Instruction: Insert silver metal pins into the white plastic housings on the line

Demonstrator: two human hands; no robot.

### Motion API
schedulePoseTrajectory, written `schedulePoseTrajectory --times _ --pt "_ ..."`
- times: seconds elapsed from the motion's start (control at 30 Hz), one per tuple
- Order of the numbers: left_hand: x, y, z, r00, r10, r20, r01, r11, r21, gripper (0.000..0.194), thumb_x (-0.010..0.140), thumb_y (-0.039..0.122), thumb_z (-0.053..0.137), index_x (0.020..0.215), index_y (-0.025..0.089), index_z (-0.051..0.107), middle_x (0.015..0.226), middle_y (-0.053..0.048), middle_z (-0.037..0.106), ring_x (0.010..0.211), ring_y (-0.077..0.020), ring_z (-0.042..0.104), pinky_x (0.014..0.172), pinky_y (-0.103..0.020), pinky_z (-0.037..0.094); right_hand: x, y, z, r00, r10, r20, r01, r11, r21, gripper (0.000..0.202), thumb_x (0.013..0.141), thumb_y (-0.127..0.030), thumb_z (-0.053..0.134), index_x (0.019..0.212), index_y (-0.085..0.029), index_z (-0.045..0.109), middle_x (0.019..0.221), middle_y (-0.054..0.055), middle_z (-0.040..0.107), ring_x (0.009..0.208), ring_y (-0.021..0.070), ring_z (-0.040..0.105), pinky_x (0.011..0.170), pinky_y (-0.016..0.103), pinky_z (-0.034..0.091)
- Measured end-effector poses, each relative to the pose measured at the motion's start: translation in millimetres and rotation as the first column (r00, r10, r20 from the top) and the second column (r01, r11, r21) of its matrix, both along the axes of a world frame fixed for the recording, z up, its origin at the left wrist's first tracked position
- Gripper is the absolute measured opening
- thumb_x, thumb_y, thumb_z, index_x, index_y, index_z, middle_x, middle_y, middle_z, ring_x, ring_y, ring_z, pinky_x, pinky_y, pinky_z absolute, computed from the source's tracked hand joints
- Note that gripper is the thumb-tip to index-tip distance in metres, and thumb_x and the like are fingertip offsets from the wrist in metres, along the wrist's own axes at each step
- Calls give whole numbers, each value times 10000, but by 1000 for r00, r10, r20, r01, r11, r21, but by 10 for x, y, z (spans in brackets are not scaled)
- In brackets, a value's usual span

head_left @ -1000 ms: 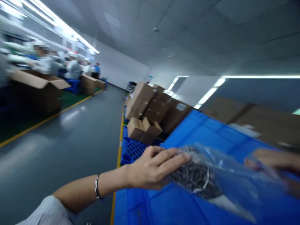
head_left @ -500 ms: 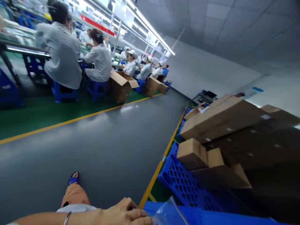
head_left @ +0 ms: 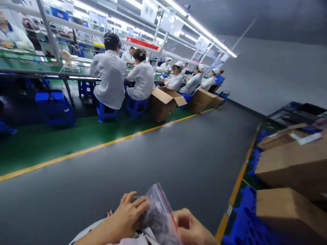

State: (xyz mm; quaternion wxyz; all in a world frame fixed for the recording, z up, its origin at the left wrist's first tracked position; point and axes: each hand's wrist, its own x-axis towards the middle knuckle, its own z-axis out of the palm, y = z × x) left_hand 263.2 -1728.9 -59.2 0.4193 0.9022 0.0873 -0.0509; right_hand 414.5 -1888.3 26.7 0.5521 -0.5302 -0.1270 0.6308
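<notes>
A clear zip-lock bag (head_left: 157, 216) with a red line along its closure stands low in front of my body. Small dark contents show through its plastic, too blurred to name. My left hand (head_left: 129, 216) lies on the bag's left side, its fingers curled over the plastic. On the other side, my right hand (head_left: 192, 227) pinches the bag's edge by the red line, thumb and fingers closed. The bag's lower end runs out of the picture.
Grey walkway (head_left: 143, 163) runs forward between yellow lines (head_left: 102, 144). To the left, people in white coats (head_left: 109, 78) sit on blue stools at a long workbench (head_left: 81, 69). An open carton (head_left: 163, 103) stands beside them. Cartons (head_left: 288, 207) and blue pallets (head_left: 242, 211) line the right.
My view has swung to the right-hand side's opposite, toward the workbench. The bag has come up in front of me, and my right hand has come into view gripping its edge.
</notes>
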Motion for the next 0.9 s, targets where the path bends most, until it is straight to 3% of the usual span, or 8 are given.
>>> schedulePoseTrajectory --times 0.13,0.2,0.27,0.33,0.5,0.6,0.73,0.9 --pt "-156 475 117 874 468 -131 -478 876 -60 531 739 211 444 1264 132 456 1310 -188 487 1183 -330 438 990 -549 305 -36 879 -416 975 -60 -216 48 997 -61 308 530 -304 835 565 -130 583 556 -16 545 508 55 458 537 174 360" --pt "-131 671 167 796 588 -144 -603 790 -107 361 823 300 364 1085 127 542 1092 -160 601 980 -256 545 891 -434 406 -53 1350 -568 953 -52 -297 30 996 -79 285 545 -260 831 587 -136 578 589 -14 572 525 62 492 556 178 389" --pt "-19 900 163 721 672 -166 -692 696 -190 317 843 415 355 804 163 545 765 -66 608 713 -176 541 691 -306 438 -48 1840 -701 933 15 -359 -37 998 -56 295 544 -252 832 590 -139 564 591 -18 568 529 65 500 551 175 394" --pt "151 1197 108 653 735 -185 -752 600 -271 368 825 507 370 655 190 449 583 5 499 558 -122 450 544 -245 363 1 2334 -826 918 96 -386 -108 994 -9 319 544 -265 833 583 -141 543 576 -24 552 524 65 495 545 174 393" --pt "618 2194 25 493 845 -206 -841 401 -364 431 771 594 371 590 203 349 538 40 380 528 -95 355 515 -239 281 307 3517 -1025 910 173 -377 -170 985 42 392 541 -310 834 546 -148 477 522 -44 505 481 52 449 518 171 372" --pt "792 2823 132 453 863 -222 -857 353 -374 383 721 530 456 564 207 324 534 50 361 527 -88 331 507 -233 268 453 4172 -1004 896 205 -393 -211 977 28 397 562 -314 822 544 -154 459 512 -48 494 480 54 443 516 173 360" --pt "786 3518 194 383 889 -252 -897 294 -329 305 642 340 579 540 198 328 525 63 348 537 -84 301 508 -238 229 472 4950 -999 845 353 -402 -369 929 41 397 582 -317 809 540 -147 453 552 -25 523 520 63 470 533 174 354" --pt "560 4251 -183 356 898 -258 -896 250 -368 236 643 282 574 561 193 372 508 68 364 522 -85 324 516 -238 229 350 5821 -1404 729 516 -449 -559 828 43 420 589 -409 796 575 -154 462 561 -30 490 502 58 448 499 169 325"
